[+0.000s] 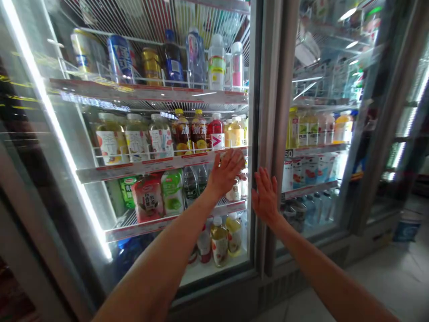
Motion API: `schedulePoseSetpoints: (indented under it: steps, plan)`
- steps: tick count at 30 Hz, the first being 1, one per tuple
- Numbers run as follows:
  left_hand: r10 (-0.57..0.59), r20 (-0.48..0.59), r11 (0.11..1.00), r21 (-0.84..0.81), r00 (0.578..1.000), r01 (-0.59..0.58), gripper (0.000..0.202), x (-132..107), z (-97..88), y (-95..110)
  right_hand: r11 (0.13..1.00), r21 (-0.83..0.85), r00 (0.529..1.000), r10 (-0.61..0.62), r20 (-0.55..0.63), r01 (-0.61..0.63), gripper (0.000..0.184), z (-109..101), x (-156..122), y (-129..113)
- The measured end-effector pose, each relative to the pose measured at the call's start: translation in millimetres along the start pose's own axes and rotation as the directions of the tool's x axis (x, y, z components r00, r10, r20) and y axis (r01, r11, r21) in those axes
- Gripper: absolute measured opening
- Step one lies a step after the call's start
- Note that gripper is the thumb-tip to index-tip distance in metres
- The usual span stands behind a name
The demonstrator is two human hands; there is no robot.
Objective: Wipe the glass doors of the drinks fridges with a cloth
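Two bare hands reach toward a drinks cooler's glass door (255,112). The left hand (228,172) is at the glass, fingers spread slightly; whether they touch it or cover something, I cannot tell. The right hand (266,194) lies beside the metal door frame (268,98), fingers nearly straight and close together, gripping nothing. Behind the glass, a red bottle (216,132) sits just above and left of the left fingers, a green bottle (172,192) farther left and lower.
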State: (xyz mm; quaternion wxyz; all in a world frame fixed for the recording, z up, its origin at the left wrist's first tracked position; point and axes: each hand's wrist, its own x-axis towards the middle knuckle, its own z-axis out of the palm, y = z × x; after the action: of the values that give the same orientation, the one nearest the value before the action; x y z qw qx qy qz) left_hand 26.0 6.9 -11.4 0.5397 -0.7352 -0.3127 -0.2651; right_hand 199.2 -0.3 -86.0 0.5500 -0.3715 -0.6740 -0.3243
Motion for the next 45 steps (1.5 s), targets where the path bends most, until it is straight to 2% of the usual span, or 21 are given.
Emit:
schedulePoseSetpoints:
  steps: [1, 3, 6, 8, 10, 12, 13, 15, 18, 19, 21, 24, 26, 29, 31, 33, 35, 39, 40, 43, 45]
  plan:
    - [-0.009, 0.014, 1.0, -0.011, 1.0, 0.009, 0.047, 3, 1.0, 4, 1.0, 0.004, 1.0, 0.001, -0.012, -0.001, 0.059, -1, 0, 1]
    - [0.125, 0.079, 0.991, -0.056, 0.989, -0.121, 0.044, -3, 3.1, 16, 1.0, 0.006, 1.0, -0.001, -0.031, 0.001, 0.059, -2, 1, 2]
    - [0.418, 0.165, 0.906, -0.146, 0.893, -0.397, 0.039, -29, 6.0, 34, 1.0, -0.001, 0.999, -0.002, -0.044, 0.002, 0.059, -4, 0, 4]
    - [0.498, 0.166, 0.865, -0.159, 0.851, -0.476, 0.037, -41, 6.6, 37, 1.0, -0.005, 0.999, 0.0, -0.044, 0.0, 0.058, -6, -2, 5]
    - [0.424, 0.131, 0.905, -0.107, 0.896, -0.412, 0.04, -41, 5.4, 29, 1.0, -0.009, 0.999, 0.006, -0.044, -0.006, 0.058, -7, -3, 5]
    - [0.258, 0.086, 0.966, -0.039, 0.962, -0.256, 0.046, -34, 3.1, 18, 1.0, -0.007, 0.999, 0.015, -0.038, -0.015, 0.057, -6, -5, 4]
    - [0.201, 0.073, 0.98, -0.017, 0.977, -0.2, 0.048, -32, 1.9, 13, 1.0, -0.005, 0.999, 0.019, -0.033, -0.02, 0.057, -6, -5, 3]
    - [0.224, 0.084, 0.975, -0.017, 0.971, -0.223, 0.048, -34, -0.6, 8, 1.0, 0.0, 1.0, 0.025, -0.017, -0.025, 0.057, -4, -6, -2]
    - [0.424, 0.138, 0.906, -0.072, 0.895, -0.418, 0.043, -55, -4.2, 7, 1.0, 0.014, 1.0, 0.004, 0.02, -0.004, 0.057, -2, -7, -13]
    - [0.449, 0.142, 0.894, -0.078, 0.882, -0.442, 0.042, -63, -5.6, 5, 1.0, 0.022, 0.999, -0.009, 0.034, 0.009, 0.057, -1, -7, -17]
    - [0.378, 0.124, 0.926, -0.05, 0.918, -0.374, 0.043, -74, -9.3, -3, 0.999, 0.039, 0.998, -0.024, 0.059, 0.021, 0.058, 1, -6, -24]
    - [0.148, 0.065, 0.989, 0.018, 0.987, -0.149, 0.046, -86, -17.0, -19, 0.998, 0.055, 0.997, -0.01, 0.071, 0.007, 0.058, 5, -6, -33]
    - [0.18, 0.089, 0.983, 0.021, 0.98, -0.182, 0.045, -97, -22.9, -25, 0.998, 0.065, 0.997, -0.013, 0.072, 0.008, 0.058, 8, -5, -38]
    - [0.371, 0.178, 0.928, -0.031, 0.911, -0.372, 0.044, -116, -30.5, -29, 0.995, 0.078, 0.994, -0.064, 0.085, 0.057, 0.059, 13, -5, -46]
    - [0.315, 0.174, 0.948, -0.011, 0.933, -0.318, 0.046, -124, -34.4, -34, 0.993, 0.079, 0.991, -0.099, 0.085, 0.092, 0.059, 16, -6, -53]
    - [0.149, 0.115, 0.987, 0.047, 0.982, -0.155, 0.047, -129, -37.8, -39, 0.99, 0.085, 0.99, -0.117, 0.076, 0.111, 0.059, 19, -6, -61]
    - [0.087, 0.077, 0.993, 0.07, 0.993, -0.092, 0.048, -134, -41.3, -43, 0.987, 0.102, 0.989, -0.131, 0.071, 0.123, 0.06, 22, -6, -70]
    - [0.3, 0.159, 0.951, 0.03, 0.941, -0.308, 0.046, -148, -49.9, -50, 0.979, 0.14, 0.985, -0.158, 0.072, 0.147, 0.06, 28, -2, -86]
    - [0.299, 0.163, 0.95, 0.038, 0.94, -0.309, 0.046, -151, -52.3, -53, 0.978, 0.147, 0.984, -0.159, 0.074, 0.147, 0.059, 29, -2, -89]
    - [0.078, 0.082, 0.989, 0.119, 0.994, -0.087, 0.047, -157, -58.8, -62, 0.974, 0.167, 0.984, -0.164, 0.074, 0.15, 0.058, 33, 0, -98]
    - [-0.006, 0.043, 0.991, 0.134, 0.999, 0.0, 0.046, -163, -62.7, -65, 0.972, 0.18, 0.984, -0.167, 0.07, 0.152, 0.058, 36, 1, -103]
